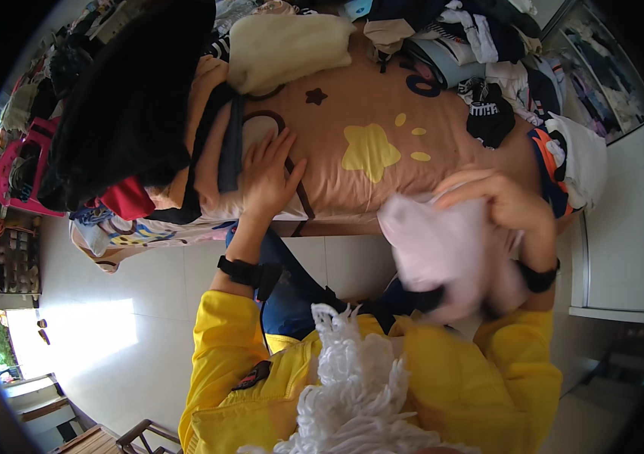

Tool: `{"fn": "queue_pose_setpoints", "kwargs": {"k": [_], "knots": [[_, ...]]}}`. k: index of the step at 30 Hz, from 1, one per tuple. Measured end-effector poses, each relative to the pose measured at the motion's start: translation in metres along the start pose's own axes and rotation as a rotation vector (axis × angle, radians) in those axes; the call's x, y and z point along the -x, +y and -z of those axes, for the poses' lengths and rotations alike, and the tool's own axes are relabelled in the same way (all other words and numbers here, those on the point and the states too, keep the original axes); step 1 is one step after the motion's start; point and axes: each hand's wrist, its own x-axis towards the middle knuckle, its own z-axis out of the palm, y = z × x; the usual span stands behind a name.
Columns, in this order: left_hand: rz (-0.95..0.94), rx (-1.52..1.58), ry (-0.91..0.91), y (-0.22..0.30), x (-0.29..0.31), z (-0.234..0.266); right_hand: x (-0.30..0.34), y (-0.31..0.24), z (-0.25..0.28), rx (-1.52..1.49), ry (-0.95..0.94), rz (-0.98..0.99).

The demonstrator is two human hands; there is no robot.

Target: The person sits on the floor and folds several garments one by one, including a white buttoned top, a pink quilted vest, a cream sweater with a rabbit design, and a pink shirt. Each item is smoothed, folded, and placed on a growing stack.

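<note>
My right hand (492, 198) grips a pale pink garment (435, 246) by its upper part. The cloth hangs down over the bed's near edge and is smeared by motion, so its kind does not show. With fingers spread, my left hand (267, 172) lies flat at the near edge of the bed, beside a stack of folded clothes (216, 151). Under it is the brown bedsheet (322, 113), printed with a yellow star. A black sock-like piece of clothing (488, 117) lies on the sheet beyond my right hand.
A tall black fluffy pile (121, 113) rises at the left. At the far side are a folded cream fleece (288, 49) and heaped clothes (473, 34). White and orange garments (575, 166) lie at the right, near a white cabinet (620, 219). A pink chair (23, 166) stands far left.
</note>
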Motion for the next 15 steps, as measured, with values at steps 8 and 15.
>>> {"fn": "queue_pose_setpoints", "kwargs": {"k": [8,15], "knots": [[-0.028,0.068,-0.089,0.04,0.035,0.012,0.096,0.035,-0.035,-0.076,-0.075,-0.469],[-0.051,1.33,-0.563,0.104,0.041,0.013,0.05,0.047,-0.083,-0.481,0.581,-0.065]]}}
